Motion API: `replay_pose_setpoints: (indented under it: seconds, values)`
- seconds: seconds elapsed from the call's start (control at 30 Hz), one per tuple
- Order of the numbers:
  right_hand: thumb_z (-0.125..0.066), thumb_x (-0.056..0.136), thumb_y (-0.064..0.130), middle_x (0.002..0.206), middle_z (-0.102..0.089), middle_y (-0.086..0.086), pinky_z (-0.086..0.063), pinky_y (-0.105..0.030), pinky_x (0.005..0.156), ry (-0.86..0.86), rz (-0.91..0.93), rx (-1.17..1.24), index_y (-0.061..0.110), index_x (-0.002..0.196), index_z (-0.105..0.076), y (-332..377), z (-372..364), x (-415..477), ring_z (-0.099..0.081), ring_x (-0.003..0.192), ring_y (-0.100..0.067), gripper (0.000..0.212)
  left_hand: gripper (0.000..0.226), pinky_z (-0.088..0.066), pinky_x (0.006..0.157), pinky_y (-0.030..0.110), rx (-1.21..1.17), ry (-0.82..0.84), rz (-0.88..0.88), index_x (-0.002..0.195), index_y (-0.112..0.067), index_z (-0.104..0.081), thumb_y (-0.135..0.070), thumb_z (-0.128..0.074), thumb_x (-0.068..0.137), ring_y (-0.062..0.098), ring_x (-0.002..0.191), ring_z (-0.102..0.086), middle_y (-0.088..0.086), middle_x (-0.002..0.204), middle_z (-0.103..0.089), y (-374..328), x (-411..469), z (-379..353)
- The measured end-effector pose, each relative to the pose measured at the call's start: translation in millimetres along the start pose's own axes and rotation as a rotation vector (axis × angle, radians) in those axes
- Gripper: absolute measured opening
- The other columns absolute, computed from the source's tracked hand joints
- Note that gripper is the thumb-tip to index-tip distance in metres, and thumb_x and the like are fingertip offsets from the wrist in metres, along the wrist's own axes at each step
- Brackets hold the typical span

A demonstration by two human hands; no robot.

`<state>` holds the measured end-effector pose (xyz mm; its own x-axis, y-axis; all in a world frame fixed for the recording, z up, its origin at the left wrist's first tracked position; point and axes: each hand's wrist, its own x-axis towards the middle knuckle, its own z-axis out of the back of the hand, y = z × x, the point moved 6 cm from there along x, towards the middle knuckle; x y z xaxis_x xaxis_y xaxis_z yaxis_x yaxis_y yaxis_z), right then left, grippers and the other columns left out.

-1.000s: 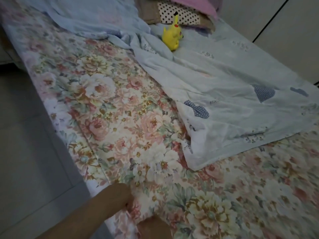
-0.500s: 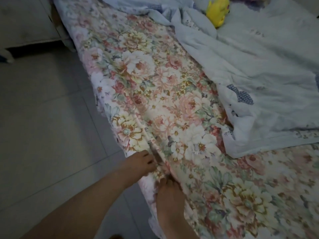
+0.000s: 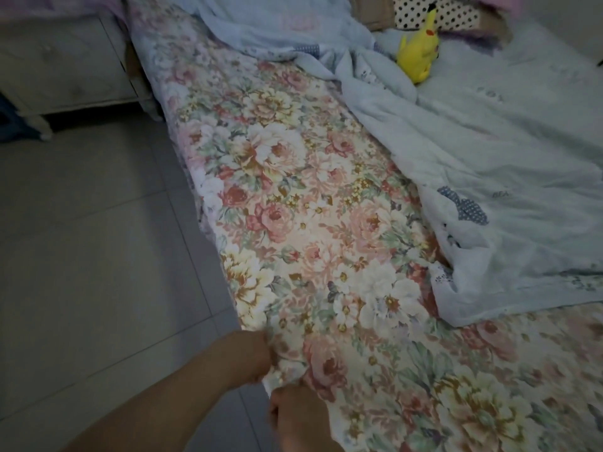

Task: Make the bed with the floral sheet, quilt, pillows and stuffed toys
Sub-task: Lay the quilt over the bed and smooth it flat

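- The left hand (image 3: 249, 357) is closed round a bunch of the floral sheet (image 3: 293, 207) right at the bed's near edge, with its fingers curled into the cloth.
- The right hand (image 3: 295, 415) sits just below it, touching the same edge. Its fingers are also folded over the fabric, and the sheet puckers between the two hands.
- The floral sheet lies spread over the mattress and hangs a little over the side nearest the tiled floor (image 3: 98, 239).
- A pale blue quilt (image 3: 505, 177) lies rumpled on top of the sheet, over the far right part of the bed. Its lower corner rests on the flowers, well apart from the hands.
- A yellow stuffed toy (image 3: 419, 55) lies on the quilt near the head of the bed.
- Just behind the toy is a polka-dot pillow (image 3: 456, 14), with something pink at the very top corner that is too cut off to tell.
- A pale bedside cabinet (image 3: 65, 66) stands on the floor beside the head of the bed, and its front is closed.
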<state>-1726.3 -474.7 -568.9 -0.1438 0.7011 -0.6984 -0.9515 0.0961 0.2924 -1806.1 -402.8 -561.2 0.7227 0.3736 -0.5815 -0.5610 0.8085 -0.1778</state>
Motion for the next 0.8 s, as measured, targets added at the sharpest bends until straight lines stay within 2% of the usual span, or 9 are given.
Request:
replay_pose_setpoints:
  seconds: [0.1, 0.17, 0.27, 0.33, 0.47, 0.5, 0.57, 0.67, 0.8]
  values:
    - [-0.052, 0.087, 0.017, 0.105, -0.066, -0.001, -0.053, -0.038, 0.084, -0.43, 0.18, -0.05, 0.023, 0.107, -0.069, -9.8, 47.7, 9.9, -0.061, 0.103, -0.025, 0.027, 0.041, -0.051, 0.059, 0.027, 0.016, -0.201, 0.025, 0.091, -0.021, -0.067, -0.023, -0.088, 0.056, 0.02, 0.077, -0.062, -0.002, 0.087, -0.065, 11.0, 7.9, 25.1]
    - [-0.055, 0.089, 0.028, 0.122, -0.063, 0.002, -0.047, -0.044, 0.093, -0.64, 0.177, -0.052, 0.032, 0.117, -0.065, -29.5, 77.9, 12.2, -0.057, 0.117, -0.027, 0.03, 0.06, -0.052, 0.056, 0.027, -0.023, -0.319, 0.113, 0.099, -0.021, -0.058, -0.024, -0.09, 0.049, 0.018, 0.075, -0.058, -0.001, 0.091, -0.061, 18.8, 13.7, 37.5]
    - [-0.044, 0.086, 0.064, 0.154, -0.036, -0.006, -0.031, -0.064, 0.101, -0.599, 0.22, -0.223, 0.04, 0.142, -0.044, -49.3, 63.9, 13.7, -0.031, 0.141, -0.042, 0.061, 0.07, -0.048, 0.089, 0.039, -0.058, -0.24, 0.237, 0.136, -0.01, -0.036, -0.023, -0.072, 0.078, 0.03, 0.11, -0.044, 0.011, 0.132, -0.043, 23.3, 27.0, 27.1]
    - [-0.04, 0.077, 0.077, 0.154, -0.037, -0.007, -0.034, -0.07, 0.097, -0.537, 0.25, -0.348, 0.042, 0.144, -0.042, -58.5, 28.1, 22.1, -0.036, 0.137, -0.042, 0.075, 0.059, -0.046, 0.092, 0.044, -0.014, -0.157, 0.285, 0.139, -0.007, -0.033, -0.007, -0.06, 0.086, 0.036, 0.116, -0.036, 0.017, 0.138, -0.036, 22.4, 35.8, 23.4]
    - [-0.021, 0.102, 0.052, 0.152, -0.038, -0.005, -0.039, -0.059, 0.093, -0.368, 0.259, -0.225, 0.036, 0.113, -0.071, -28.5, -4.9, 40.2, -0.063, 0.11, -0.033, 0.054, 0.051, -0.036, 0.101, 0.05, 0.021, -0.137, 0.246, 0.137, -0.008, -0.043, 0.001, -0.055, 0.088, 0.038, 0.128, -0.03, 0.017, 0.14, -0.033, 20.3, 43.1, 38.8]
    - [-0.019, 0.103, 0.046, 0.156, -0.027, -0.013, -0.035, -0.057, 0.096, -0.268, 0.267, -0.198, 0.032, 0.116, -0.069, -31.9, -14.2, 50.4, -0.057, 0.113, -0.031, 0.054, 0.053, -0.033, 0.104, 0.052, 0.015, -0.136, 0.262, 0.139, -0.011, -0.039, -0.002, -0.056, 0.089, 0.039, 0.131, -0.027, 0.016, 0.142, -0.03, 22.2, 40.8, 39.2]
    - [-0.027, 0.098, 0.055, 0.162, -0.005, -0.015, -0.026, -0.054, 0.105, -0.398, 0.173, -0.366, 0.03, 0.137, -0.05, -38.5, -2.0, 43.5, -0.045, 0.124, -0.022, 0.052, 0.057, -0.038, 0.099, 0.052, -0.043, -0.053, 0.291, 0.143, -0.012, -0.035, 0.0, -0.055, 0.091, 0.04, 0.13, -0.03, 0.015, 0.147, -0.028, 23.8, 33.6, 33.6]
    - [-0.02, 0.1, 0.056, 0.161, -0.019, -0.002, -0.029, -0.048, 0.104, -0.453, 0.183, -0.326, 0.032, 0.151, -0.025, -57.9, 11.0, 23.8, -0.027, 0.144, -0.024, 0.057, 0.053, -0.04, 0.097, 0.048, -0.124, 0.037, 0.285, 0.142, -0.01, -0.043, 0.004, -0.051, 0.091, 0.037, 0.129, -0.038, 0.016, 0.151, -0.03, 18.1, 30.1, 45.8]
    - [-0.019, 0.097, 0.054, 0.147, -0.042, 0.017, -0.044, -0.042, 0.091, -0.236, 0.269, -0.082, 0.051, 0.125, -0.053, -64.7, 49.4, 4.1, -0.051, 0.129, -0.01, 0.044, 0.035, -0.025, 0.108, 0.055, 0.023, 0.083, 0.278, 0.126, -0.008, -0.058, -0.002, -0.055, 0.092, 0.038, 0.131, -0.036, 0.017, 0.135, -0.047, 12.5, 28.7, 70.3]
